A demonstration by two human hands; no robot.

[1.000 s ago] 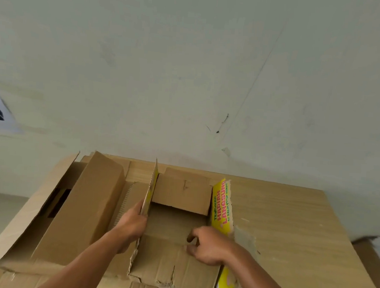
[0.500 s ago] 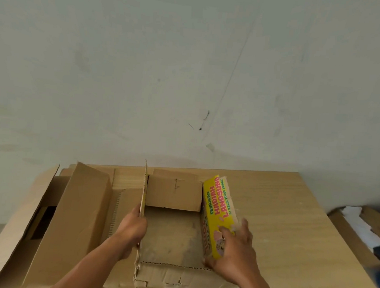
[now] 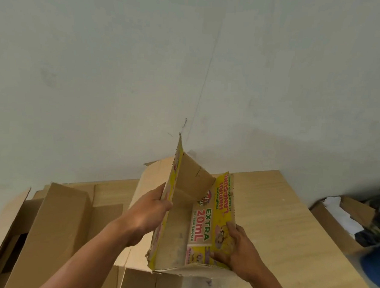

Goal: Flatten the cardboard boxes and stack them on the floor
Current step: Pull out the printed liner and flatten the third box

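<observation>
A small cardboard box (image 3: 181,223) with yellow printed outer sides is lifted above the wooden table (image 3: 291,216), tilted with its open inside facing me. My left hand (image 3: 149,210) grips its left wall near the top edge. My right hand (image 3: 236,249) holds the yellow printed right wall low down, thumb on the print. A large plain brown box (image 3: 53,224) with open flaps lies on the table to the left. Another brown cardboard piece (image 3: 151,179) shows behind my left hand.
A pale wall rises right behind the table. On the floor at the right stands an open carton (image 3: 335,221) with white paper in it, next to dark items and something blue (image 3: 375,266). Brown cardboard (image 3: 165,284) lies along the table's near edge.
The small box was resting on the table; both hands have lifted and tilted it. My right hand shifted from the inside front to the yellow outer wall. The view turned right.
</observation>
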